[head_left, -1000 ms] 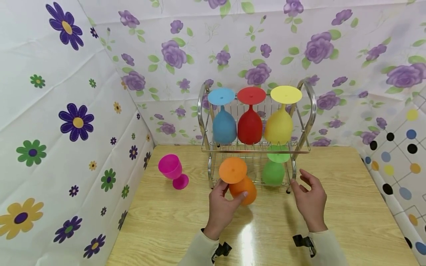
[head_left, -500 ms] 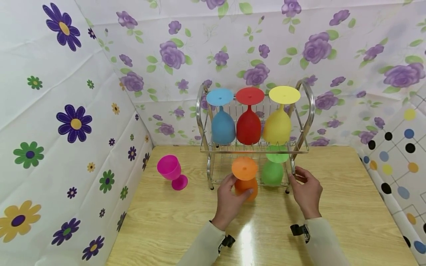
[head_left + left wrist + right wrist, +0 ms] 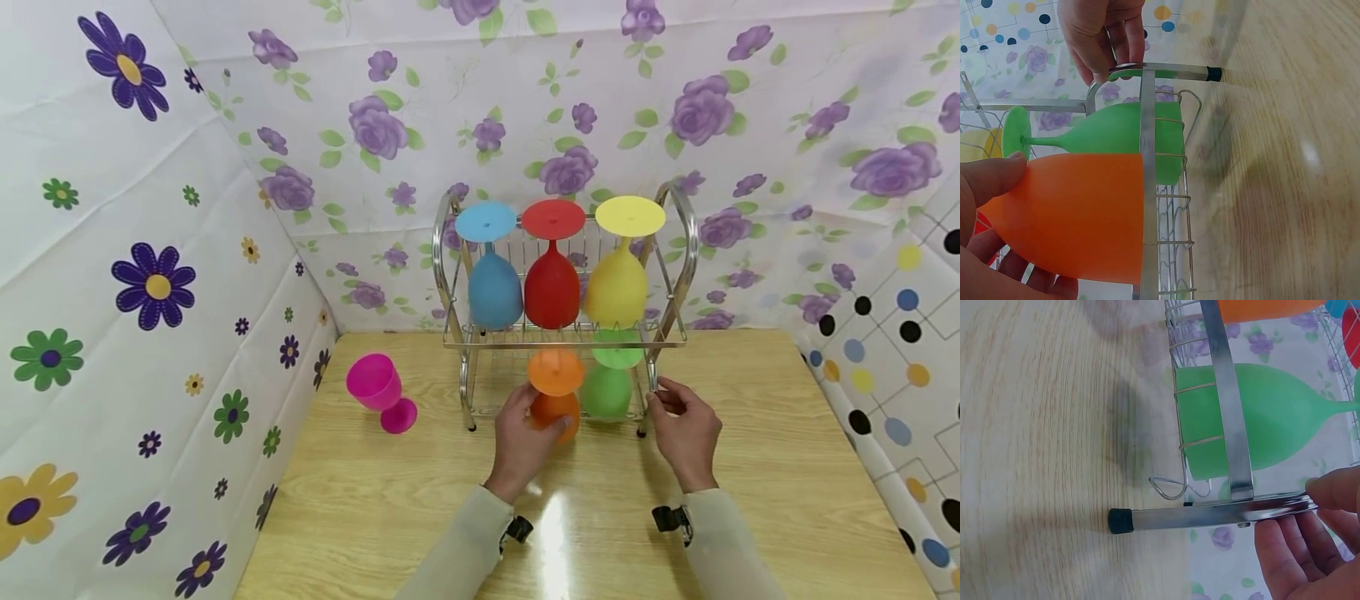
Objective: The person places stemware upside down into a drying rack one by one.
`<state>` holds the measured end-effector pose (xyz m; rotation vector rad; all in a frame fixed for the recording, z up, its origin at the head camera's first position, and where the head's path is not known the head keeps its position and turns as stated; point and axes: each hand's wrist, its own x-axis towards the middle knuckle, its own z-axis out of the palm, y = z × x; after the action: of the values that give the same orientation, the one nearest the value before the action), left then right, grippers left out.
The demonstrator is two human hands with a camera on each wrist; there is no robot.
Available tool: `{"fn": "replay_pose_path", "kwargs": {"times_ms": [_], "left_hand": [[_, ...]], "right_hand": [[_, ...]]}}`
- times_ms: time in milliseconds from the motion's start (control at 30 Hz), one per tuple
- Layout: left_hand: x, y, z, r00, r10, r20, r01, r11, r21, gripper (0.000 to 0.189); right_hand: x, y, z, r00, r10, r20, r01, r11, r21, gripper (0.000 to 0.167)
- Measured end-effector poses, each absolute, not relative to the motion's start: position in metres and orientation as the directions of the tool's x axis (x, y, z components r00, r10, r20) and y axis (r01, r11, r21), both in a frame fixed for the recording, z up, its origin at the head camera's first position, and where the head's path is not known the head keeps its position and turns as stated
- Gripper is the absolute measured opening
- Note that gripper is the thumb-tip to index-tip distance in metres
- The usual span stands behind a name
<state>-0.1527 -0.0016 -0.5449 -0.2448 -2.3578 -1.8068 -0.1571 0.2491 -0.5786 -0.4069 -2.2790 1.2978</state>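
Note:
My left hand (image 3: 522, 442) grips an upside-down orange goblet (image 3: 1079, 215) around its bowl, at the front of the rack's lower shelf. Whether the goblet rests on the shelf wires I cannot tell. On that shelf, just right of it, a green goblet (image 3: 607, 392) stands upside down. With thumb and fingers my right hand (image 3: 684, 433) holds the right front leg (image 3: 1210, 514) of the metal rack (image 3: 564, 343). Blue (image 3: 495, 287), red (image 3: 552, 287) and yellow (image 3: 618, 287) goblets stand inverted on the upper shelf.
A magenta goblet (image 3: 375, 383) stands upright on the wooden table (image 3: 360, 517), left of the rack. Flowered cloth (image 3: 375, 208) hangs behind and to the left. A dotted cloth (image 3: 892, 400) borders the right side.
The orange goblet has gone from tilted in front of the rack to nearly vertical at the lower shelf, moving right and back. My right hand has come onto the rack's leg.

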Motion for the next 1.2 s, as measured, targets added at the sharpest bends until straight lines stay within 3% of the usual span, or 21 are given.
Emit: {"fn": "replay_pose_path", "kwargs": {"times_ms": [400, 733, 1000, 1200], "left_hand": [[-0.171, 0.001, -0.546, -0.979, 0.033, 0.202, 0.203, 0.285, 0.937, 0.066], [-0.191, 0.002, -0.545, -0.979, 0.046, 0.196, 0.201, 0.303, 0.932, 0.059], [-0.210, 0.007, -0.548, -0.985, 0.033, 0.170, 0.173, 0.245, 0.954, 0.057], [-0.221, 0.010, -0.558, -0.982, 0.034, 0.183, 0.185, 0.317, 0.930, 0.055]], "right_hand": [[-0.159, 0.247, -0.589, -0.836, 0.473, 0.278, 0.015, 0.526, -0.850, 0.031], [-0.158, 0.248, -0.592, -0.828, 0.479, 0.291, 0.018, 0.541, -0.841, 0.032], [-0.159, 0.250, -0.588, -0.820, 0.479, 0.315, 0.000, 0.549, -0.836, 0.032], [-0.157, 0.251, -0.585, -0.825, 0.472, 0.312, -0.005, 0.546, -0.838, 0.032]]}}
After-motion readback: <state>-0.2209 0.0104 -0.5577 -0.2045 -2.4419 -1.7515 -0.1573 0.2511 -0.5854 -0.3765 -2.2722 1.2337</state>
